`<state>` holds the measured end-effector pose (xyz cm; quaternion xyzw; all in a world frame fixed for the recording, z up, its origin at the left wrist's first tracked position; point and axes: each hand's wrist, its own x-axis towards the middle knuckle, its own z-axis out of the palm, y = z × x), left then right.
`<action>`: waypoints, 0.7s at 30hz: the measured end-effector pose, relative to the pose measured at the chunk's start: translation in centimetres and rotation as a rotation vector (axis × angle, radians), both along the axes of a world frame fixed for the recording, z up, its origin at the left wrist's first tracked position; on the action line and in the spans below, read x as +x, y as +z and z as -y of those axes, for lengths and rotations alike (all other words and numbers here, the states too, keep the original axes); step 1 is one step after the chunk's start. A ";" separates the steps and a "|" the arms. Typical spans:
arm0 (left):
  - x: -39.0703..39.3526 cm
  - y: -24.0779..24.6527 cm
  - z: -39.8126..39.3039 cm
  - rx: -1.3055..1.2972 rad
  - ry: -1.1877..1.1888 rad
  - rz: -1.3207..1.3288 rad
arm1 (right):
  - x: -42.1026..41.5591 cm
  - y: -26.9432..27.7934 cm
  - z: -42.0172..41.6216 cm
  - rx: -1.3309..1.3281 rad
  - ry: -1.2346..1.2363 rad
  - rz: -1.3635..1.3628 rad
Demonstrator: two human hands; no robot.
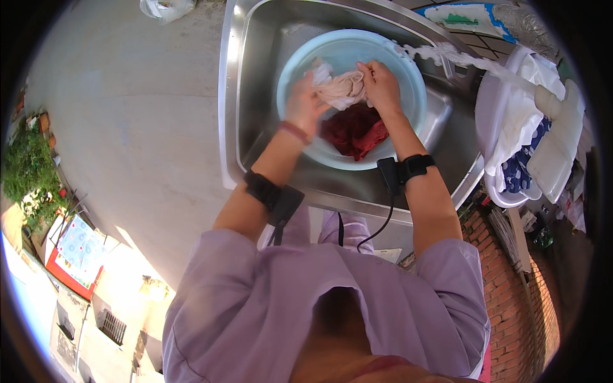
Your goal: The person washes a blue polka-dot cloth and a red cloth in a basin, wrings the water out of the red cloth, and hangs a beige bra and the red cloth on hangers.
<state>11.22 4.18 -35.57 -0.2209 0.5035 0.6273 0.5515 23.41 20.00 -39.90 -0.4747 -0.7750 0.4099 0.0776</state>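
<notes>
A light blue plastic basin [352, 165] with water in it stands in a stainless steel sink [258, 76]. Over the basin, my right hand [380, 86] pinches the right side of a bunched pale pink and white cloth [342, 90]. My left hand [304, 105], blurred, is at the cloth's left side with its fingers spread; whether it grips the cloth is unclear. Below the pale cloth, a dark red cloth [354, 131] lies wet in the basin. A stream of water [459, 56] reaches the basin's upper right rim.
Right of the sink, a pale purple basin [483, 115] holds a white cloth [512, 124] and a dark blue patterned cloth [519, 165]. A white plastic container [558, 148] overlaps it. A grey wall [143, 105] runs along the left; a clear plastic bag [167, 8] is at the top left.
</notes>
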 end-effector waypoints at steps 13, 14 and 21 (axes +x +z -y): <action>0.2 -4.2 -1.7 0.144 -0.133 0.195 | -0.3 1.8 7.0 -0.151 0.101 -0.310; -0.7 -2.8 -1.8 0.231 -0.086 0.310 | -0.5 5.7 8.7 -0.134 0.161 -0.249; 2.5 -0.4 -3.2 0.030 0.001 -0.095 | -2.6 6.4 6.8 0.071 -0.047 -0.179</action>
